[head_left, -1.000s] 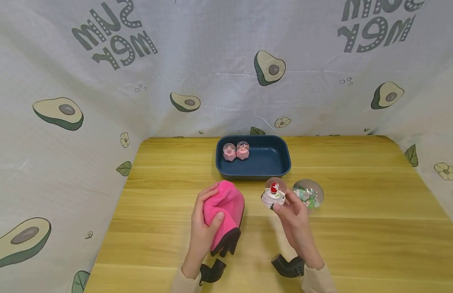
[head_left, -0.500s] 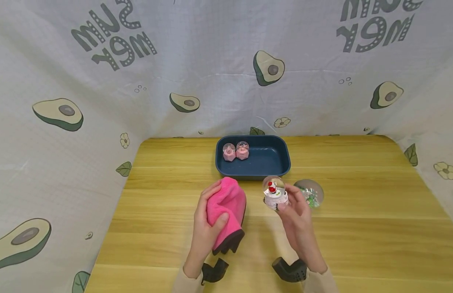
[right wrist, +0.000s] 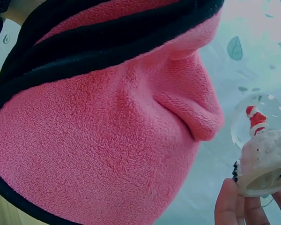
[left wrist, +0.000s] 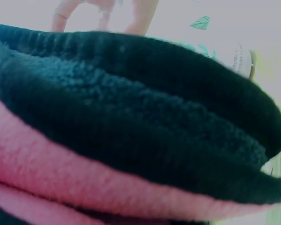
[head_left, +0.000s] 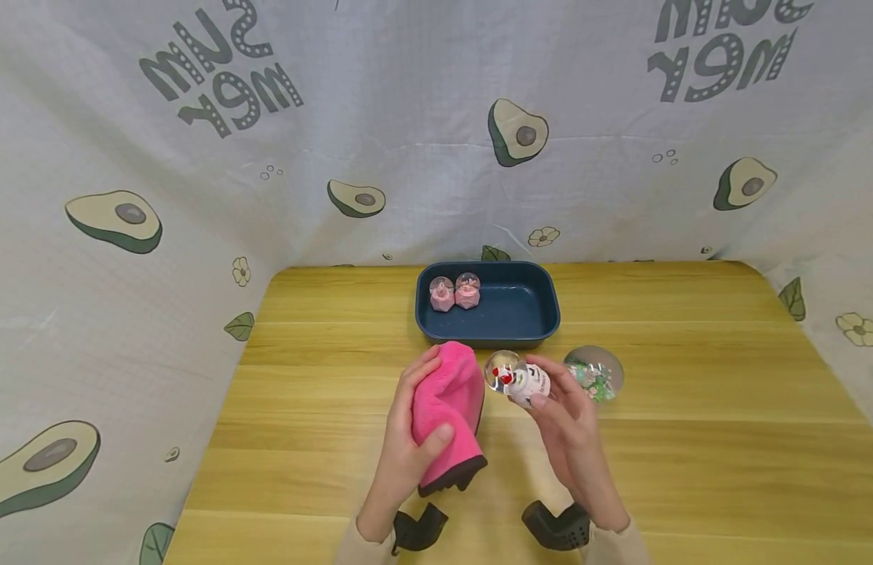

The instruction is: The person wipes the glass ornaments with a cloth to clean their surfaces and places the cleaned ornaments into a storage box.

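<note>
In the head view my left hand (head_left: 404,447) grips a folded pink cloth (head_left: 447,408) with dark edging, thumb across its front. My right hand (head_left: 574,428) pinches a small snow globe (head_left: 527,383) by its white base, the dome tipped left toward the cloth. A red-and-white figure sits inside the dome, clearer in the right wrist view, where fingertips (right wrist: 227,197) hold the base of the snow globe (right wrist: 262,150). The cloth (left wrist: 131,126) fills most of the left wrist view.
Behind the hands stands a dark blue tray (head_left: 517,318) holding two pink snow globes (head_left: 468,294) at its left end. A larger globe with green and white bits (head_left: 597,377) rests on the wooden table (head_left: 323,392) right of the right hand. A patterned curtain (head_left: 422,118) hangs behind.
The left hand has moved right with the cloth, nearer the snow globe. The right hand has turned the snow globe so its dome tips left.
</note>
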Available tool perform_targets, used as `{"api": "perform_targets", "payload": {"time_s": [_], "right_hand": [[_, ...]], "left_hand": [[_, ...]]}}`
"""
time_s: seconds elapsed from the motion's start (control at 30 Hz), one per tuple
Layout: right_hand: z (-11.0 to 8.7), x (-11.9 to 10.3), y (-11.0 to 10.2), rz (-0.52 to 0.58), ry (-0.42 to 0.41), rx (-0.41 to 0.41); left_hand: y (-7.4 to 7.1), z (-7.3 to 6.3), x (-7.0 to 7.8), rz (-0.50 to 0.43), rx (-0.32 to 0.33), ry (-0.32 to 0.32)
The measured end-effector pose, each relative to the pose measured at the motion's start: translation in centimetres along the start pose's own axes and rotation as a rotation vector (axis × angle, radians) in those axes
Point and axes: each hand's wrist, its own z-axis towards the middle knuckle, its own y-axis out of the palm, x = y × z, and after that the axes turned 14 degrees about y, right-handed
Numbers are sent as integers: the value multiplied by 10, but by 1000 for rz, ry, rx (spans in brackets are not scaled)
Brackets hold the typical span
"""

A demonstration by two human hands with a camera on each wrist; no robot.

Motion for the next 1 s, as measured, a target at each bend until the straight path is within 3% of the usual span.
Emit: {"api": "perform_targets", "payload": {"time_s": [0.33, 0.53, 0.67, 0.83, 1.0], "right_hand": [[-3, 0, 8, -81, -50, 69], [-4, 1, 14, -202, -130, 49], [-2, 4, 15, -308, -246, 10], [1, 8, 15, -386, -452, -89], [3, 1, 18, -493, -586, -124]], "left_hand": [[2, 3, 2, -44, -20, 11], [4, 8, 6, -53, -31, -19], [6, 11, 7, -34, -49, -18], [8, 12, 5, -29, -78, 30], [11, 12, 5, -58, -83, 70]]}}
